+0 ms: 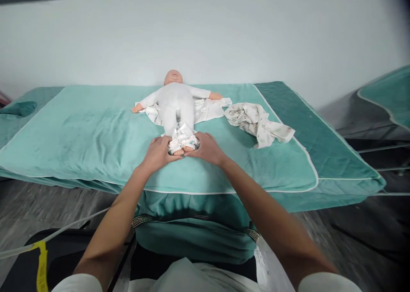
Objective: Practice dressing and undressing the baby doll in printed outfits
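Observation:
A baby doll (177, 99) in a white bodysuit lies on its back on a teal blanket (80, 134), arms spread, head toward the wall. Under its torso lies a white cloth (205, 109). A bunched white garment (183, 134) sits around its lower legs. My left hand (157, 152) and my right hand (207, 148) are at the doll's feet, one on each side. Their fingers curl in against the garment and the feet. Both bare toes show between my hands.
A crumpled patterned cloth (259, 123) lies on the blanket right of the doll. A darker teal pad (320, 155) underlies the blanket. A small teal pillow (19, 108) sits far left. A white cable (51, 236) and yellow tag (41, 266) are at lower left.

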`<state>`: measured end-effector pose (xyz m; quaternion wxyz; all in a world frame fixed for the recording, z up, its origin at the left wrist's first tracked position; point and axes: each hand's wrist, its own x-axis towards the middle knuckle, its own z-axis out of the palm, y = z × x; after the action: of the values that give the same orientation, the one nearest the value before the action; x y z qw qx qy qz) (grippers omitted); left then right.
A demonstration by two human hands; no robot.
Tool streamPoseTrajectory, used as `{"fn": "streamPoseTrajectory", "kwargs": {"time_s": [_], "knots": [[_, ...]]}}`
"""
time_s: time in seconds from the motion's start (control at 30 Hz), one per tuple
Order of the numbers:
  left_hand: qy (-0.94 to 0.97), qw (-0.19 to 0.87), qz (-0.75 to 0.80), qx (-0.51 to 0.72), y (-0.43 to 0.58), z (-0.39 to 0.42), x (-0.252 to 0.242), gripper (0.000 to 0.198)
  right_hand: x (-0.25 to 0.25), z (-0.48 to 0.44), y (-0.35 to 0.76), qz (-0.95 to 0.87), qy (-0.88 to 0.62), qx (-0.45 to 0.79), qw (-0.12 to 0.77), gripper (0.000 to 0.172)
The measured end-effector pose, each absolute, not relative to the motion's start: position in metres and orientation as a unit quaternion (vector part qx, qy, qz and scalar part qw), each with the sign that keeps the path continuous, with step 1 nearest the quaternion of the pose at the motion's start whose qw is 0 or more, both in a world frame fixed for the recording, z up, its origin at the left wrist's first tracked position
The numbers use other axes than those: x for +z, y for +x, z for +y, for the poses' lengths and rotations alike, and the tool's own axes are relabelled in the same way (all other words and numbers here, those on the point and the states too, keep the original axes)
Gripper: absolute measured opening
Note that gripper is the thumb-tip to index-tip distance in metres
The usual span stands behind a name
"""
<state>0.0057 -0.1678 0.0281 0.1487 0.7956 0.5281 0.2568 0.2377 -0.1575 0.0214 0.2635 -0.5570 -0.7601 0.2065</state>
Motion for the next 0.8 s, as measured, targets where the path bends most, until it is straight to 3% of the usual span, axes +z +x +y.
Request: {"fn": "streamPoseTrajectory", "kwargs": {"time_s": [0.13,0.23,0.37,0.47,0.7,0.8], "knots": [[0.725,0.237,0.578,0.29,0.01,-0.178,0.051,0.049,0.059,-0.169,0.243,-0.741,-0.578,0.26,0.221,0.043],[0.704,0.331,0.547,0.309,0.011,-0.186,0.062,0.039,0.084,-0.18,0.247,-0.728,-0.544,0.366,0.2,0.03],[0.688,0.494,0.466,0.253,-0.001,-0.19,0.086,0.039,0.109,-0.184,0.256,-0.726,-0.422,0.514,0.174,0.039],[0.737,0.552,0.37,0.124,-0.015,-0.192,0.124,0.039,0.128,-0.18,0.26,-0.759,-0.37,0.522,0.119,0.043],[0.825,0.396,0.398,-0.062,-0.026,-0.197,0.22,0.03,0.173,-0.16,0.254,-0.853,-0.374,0.359,0.065,0.046],[0.857,0.326,0.4,-0.01,-0.036,-0.176,0.235,0.028,0.189,-0.129,0.252,-0.87,-0.376,0.301,0.108,0.042]]}}
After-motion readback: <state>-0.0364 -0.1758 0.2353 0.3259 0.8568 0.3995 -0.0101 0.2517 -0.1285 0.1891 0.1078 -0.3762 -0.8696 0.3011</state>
